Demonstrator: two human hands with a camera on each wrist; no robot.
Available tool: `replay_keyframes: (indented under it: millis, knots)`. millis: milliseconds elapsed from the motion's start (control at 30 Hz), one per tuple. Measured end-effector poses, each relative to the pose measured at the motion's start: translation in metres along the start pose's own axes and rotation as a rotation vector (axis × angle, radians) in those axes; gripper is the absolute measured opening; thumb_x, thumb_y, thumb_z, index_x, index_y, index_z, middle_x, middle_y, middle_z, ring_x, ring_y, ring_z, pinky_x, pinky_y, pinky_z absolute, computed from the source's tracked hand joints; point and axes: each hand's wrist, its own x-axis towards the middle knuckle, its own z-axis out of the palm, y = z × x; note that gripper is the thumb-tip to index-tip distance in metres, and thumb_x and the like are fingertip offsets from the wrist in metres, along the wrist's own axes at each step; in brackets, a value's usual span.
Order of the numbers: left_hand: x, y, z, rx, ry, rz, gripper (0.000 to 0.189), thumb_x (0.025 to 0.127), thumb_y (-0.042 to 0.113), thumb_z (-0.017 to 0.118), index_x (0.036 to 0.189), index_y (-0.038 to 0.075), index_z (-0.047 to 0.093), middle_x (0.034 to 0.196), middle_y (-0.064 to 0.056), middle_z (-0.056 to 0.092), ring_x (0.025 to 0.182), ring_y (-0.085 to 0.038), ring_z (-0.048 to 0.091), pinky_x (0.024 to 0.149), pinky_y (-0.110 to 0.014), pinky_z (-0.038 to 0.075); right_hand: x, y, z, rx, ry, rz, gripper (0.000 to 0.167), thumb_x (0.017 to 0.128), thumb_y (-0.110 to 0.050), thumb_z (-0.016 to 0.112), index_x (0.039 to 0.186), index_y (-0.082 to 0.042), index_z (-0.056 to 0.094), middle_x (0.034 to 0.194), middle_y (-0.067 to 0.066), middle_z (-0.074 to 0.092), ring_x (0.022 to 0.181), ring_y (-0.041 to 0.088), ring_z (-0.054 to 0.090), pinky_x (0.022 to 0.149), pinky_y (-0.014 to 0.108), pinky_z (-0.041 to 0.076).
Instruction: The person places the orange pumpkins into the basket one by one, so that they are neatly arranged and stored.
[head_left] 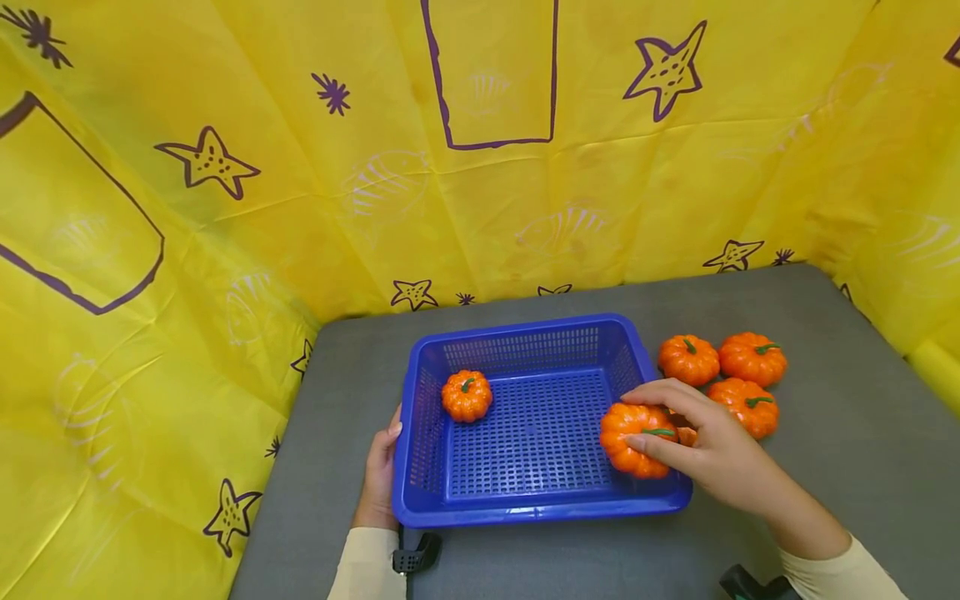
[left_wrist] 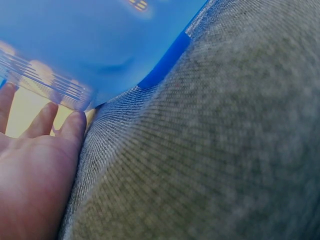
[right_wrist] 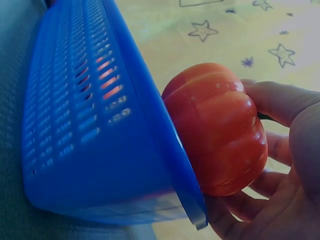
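Note:
My right hand (head_left: pixel 701 433) grips an orange toy pumpkin (head_left: pixel 633 442) with a green stem, thumb on the near side and fingers over the far side. This pumpkin is at the right rim of a blue plastic basket (head_left: pixel 525 512), partly over its inside; in the right wrist view the pumpkin (right_wrist: pixel 215 130) overlaps the rim. Inside the basket, on the left, sits a second pumpkin (head_left: pixel 467 396). My left hand (head_left: pixel 381 475) rests against the basket's left side, its extended fingers (left_wrist: pixel 42 120) touching the slotted wall in the left wrist view.
Right of the basket, three more pumpkins (head_left: pixel 752 360) stand grouped on the grey table (head_left: pixel 832 467). Yellow cloth (head_left: pixel 487 217) with starfish drawings walls the table at the back and sides. A black strap (head_left: pixel 417 554) shows by the left wrist.

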Motion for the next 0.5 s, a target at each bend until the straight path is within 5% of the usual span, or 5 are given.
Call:
replay_keyframes:
  millis: [333,500]
  knots:
    - [0.0,0.001,0.0,-0.007,-0.013,-0.003,0.065,0.11,0.035,0.033,0.174,0.028,0.022,0.176,-0.017,0.027,0.147,-0.038,0.045,0.116,-0.048,0.045,0.007,-0.001,0.013,-0.01,-0.013,-0.123,0.053,0.084,0.005,0.089,0.13,-0.015,0.073,0.123,0.0,0.072,0.113,0.018,0.064,0.098,0.019,0.047]
    - [0.0,0.001,0.0,0.001,0.001,-0.006,0.065,0.11,0.036,0.034,0.174,0.028,0.023,0.176,-0.015,0.03,0.148,-0.038,0.045,0.115,-0.049,0.045,0.009,-0.003,0.019,0.002,-0.04,-0.11,0.05,0.087,0.001,0.089,0.131,-0.016,0.073,0.125,-0.002,0.071,0.114,0.018,0.064,0.098,0.019,0.046]
